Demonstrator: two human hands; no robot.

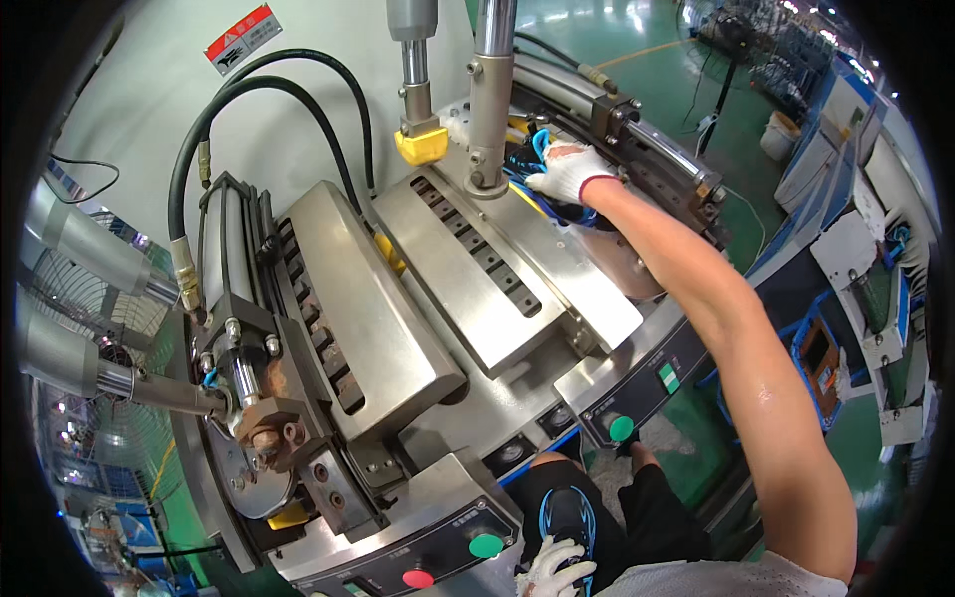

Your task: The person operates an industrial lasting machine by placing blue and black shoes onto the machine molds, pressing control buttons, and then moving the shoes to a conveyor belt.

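Note:
My right hand [573, 173], in a white knit glove with a dark red cuff, reaches to the far right of a steel press machine [477, 298]. It grips a black shoe with blue trim [526, 158]; the glove hides part of it, and whether the shoe touches the machine is unclear. My left hand [556, 571], also gloved in white, is low at the picture's bottom edge. Its fingers lie around a second black shoe with light blue lines [565, 515], held over my lap. Close to the right hand stands a vertical metal press rod [489, 127].
A yellow pad [421, 145] hangs from another rod. Green buttons [621, 428] and a red button [418, 579] sit along the machine's front. Black hoses [276, 82] arch at the back left. A blue crate [817, 358] stands at right, a fan [720, 37] far behind.

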